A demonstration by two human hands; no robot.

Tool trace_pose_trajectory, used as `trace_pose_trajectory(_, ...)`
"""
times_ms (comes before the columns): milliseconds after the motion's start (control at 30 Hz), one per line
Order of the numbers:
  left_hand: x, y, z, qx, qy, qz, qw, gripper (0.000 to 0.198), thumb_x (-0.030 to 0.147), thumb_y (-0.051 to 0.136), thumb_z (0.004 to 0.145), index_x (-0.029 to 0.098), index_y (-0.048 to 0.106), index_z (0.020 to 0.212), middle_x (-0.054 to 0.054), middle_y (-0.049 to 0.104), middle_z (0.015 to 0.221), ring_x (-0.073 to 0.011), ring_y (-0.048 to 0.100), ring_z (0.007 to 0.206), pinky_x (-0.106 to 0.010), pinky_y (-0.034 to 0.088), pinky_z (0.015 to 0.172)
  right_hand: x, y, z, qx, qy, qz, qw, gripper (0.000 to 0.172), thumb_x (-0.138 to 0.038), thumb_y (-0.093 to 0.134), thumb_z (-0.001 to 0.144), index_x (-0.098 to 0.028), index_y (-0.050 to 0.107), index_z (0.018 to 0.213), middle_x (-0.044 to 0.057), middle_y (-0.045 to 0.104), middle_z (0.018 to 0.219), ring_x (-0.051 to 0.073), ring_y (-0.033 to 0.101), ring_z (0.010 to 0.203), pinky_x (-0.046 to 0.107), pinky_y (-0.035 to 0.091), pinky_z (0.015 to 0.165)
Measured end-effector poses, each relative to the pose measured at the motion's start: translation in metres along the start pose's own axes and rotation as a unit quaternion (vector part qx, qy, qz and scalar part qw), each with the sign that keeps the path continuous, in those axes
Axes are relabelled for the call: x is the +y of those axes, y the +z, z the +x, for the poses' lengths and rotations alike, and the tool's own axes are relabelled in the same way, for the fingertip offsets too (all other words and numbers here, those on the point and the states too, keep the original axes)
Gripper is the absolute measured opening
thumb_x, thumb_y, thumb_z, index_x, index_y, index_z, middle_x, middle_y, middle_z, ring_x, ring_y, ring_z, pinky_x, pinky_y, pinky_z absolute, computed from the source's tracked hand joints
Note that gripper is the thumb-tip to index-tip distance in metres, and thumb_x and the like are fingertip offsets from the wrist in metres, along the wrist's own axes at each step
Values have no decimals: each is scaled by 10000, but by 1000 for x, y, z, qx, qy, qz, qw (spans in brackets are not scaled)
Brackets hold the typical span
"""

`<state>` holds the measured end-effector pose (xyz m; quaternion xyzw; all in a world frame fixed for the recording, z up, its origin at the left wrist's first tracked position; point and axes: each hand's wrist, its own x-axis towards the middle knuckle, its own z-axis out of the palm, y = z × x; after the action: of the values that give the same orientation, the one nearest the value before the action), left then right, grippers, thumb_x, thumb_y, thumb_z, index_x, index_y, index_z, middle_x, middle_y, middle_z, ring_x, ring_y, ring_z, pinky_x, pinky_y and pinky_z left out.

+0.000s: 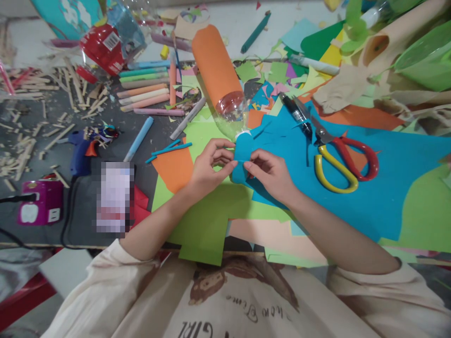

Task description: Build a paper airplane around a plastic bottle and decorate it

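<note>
Between my fingertips is a small piece of blue paper (242,149), curved at the mouth end of a plastic bottle (216,63). Orange paper wraps the bottle's body, and its clear neck points toward me. My left hand (210,165) pinches the blue paper from the left with thumb and fingers. From the other side my right hand (270,170) grips the paper's right edge, fingers bent. Whether the paper is fixed to the bottle I cannot tell. Right of my hands, scissors (326,137) with red and yellow handles lie on a large blue sheet (380,188), beside a black pen (296,112).
Green paper (204,230) lies under my forearms. At left are a blue glue gun (79,152), a purple box (41,202), a blurred-out phone (113,197) and scattered wooden sticks (21,159). Several markers (144,89), a red bottle (102,49) and paper scraps (278,72) lie farther back.
</note>
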<state>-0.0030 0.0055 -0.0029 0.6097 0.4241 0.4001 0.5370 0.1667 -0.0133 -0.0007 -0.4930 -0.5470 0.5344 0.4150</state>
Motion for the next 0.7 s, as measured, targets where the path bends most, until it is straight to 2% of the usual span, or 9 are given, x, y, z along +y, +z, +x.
trace_pose_trajectory(333, -1, 0, 0, -4, 19, 7, 1000, 280, 332, 676, 802, 220, 484, 972, 59, 610, 710, -66, 612, 654, -169, 502, 649, -3, -1, 0, -7, 6, 9, 1000, 221, -291, 612, 799, -211, 489, 634, -42, 511, 555, 101, 481, 521, 250, 374, 516)
trace_pose_trajectory(567, 0, 1, 0, 3, 4, -1, 1000, 275, 304, 683, 783, 219, 487, 957, 66, 591, 699, -62, 601, 649, -165, 501, 653, -5, -2, 0, -6, -8, 12, 1000, 305, -414, 545, 862, -214, 509, 635, -29, 536, 563, 110, 508, 547, 251, 410, 534)
trace_pose_trajectory(700, -2, 1, 0, 4, 9, -12, 1000, 264, 249, 670, 773, 220, 484, 958, 69, 588, 695, -57, 593, 636, -159, 494, 640, -2, -1, 0, -1, -11, 7, 1000, 230, -379, 615, 804, -217, 506, 683, -48, 506, 577, 98, 479, 528, 244, 382, 515)
